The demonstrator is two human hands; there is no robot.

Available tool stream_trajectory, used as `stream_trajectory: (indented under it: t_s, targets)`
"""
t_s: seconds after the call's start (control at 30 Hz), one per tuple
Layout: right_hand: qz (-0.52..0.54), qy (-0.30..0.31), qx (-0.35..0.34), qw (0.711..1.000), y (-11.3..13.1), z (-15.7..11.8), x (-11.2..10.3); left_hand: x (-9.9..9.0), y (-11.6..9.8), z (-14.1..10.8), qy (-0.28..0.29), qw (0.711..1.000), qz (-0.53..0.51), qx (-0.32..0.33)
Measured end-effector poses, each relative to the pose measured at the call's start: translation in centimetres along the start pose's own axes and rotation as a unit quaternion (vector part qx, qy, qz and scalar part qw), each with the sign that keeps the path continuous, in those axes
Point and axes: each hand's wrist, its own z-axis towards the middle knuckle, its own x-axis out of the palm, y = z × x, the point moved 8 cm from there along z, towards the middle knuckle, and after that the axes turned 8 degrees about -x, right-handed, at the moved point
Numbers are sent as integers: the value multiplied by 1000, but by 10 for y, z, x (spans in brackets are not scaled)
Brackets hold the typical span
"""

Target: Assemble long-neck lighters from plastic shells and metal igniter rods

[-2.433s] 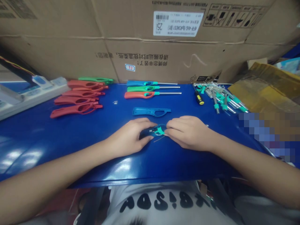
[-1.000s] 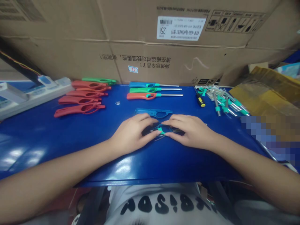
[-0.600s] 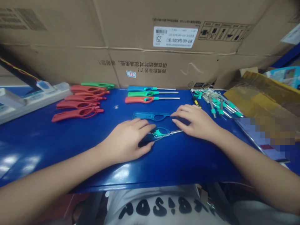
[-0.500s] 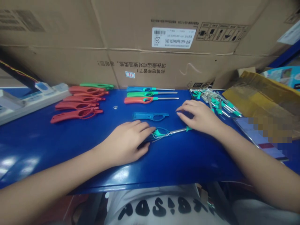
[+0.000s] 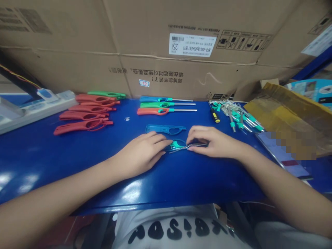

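My left hand (image 5: pixel 145 150) is closed on a blue lighter shell (image 5: pixel 169 147) with a teal trigger piece (image 5: pixel 177 144) inside it. At the front end of this shell, my right hand (image 5: pixel 212 141) pinches a thin metal rod (image 5: pixel 193 145); the rod's far part is partly hidden by the fingers. Just behind both hands lies a separate blue shell half (image 5: pixel 166 129). Farther back are three lighters with metal rods, one blue (image 5: pixel 153 99), one green (image 5: pixel 154 104) and one orange-red (image 5: pixel 150 111).
Several red shells (image 5: pixel 83 126) and a green one (image 5: pixel 103 93) lie left, beside a white power strip (image 5: pixel 59 100). At right are metal rods with teal ends (image 5: pixel 241 117), a small screwdriver (image 5: pixel 215 116), a tablet-like object (image 5: pixel 285 155) and a yellow-taped box (image 5: pixel 282 114). Cardboard (image 5: pixel 155 45) stands behind.
My right hand has moved left and down from beside the rod and closed on it. The black and yellow screwdriver, formerly mostly covered by that hand, now shows.
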Motion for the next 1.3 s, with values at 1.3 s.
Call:
stream_trajectory:
  t_s: [1.3]
  targets:
    - [-15, 21, -4, 1000, 5, -2, 7, 6, 1, 2, 4, 999, -45, 11]
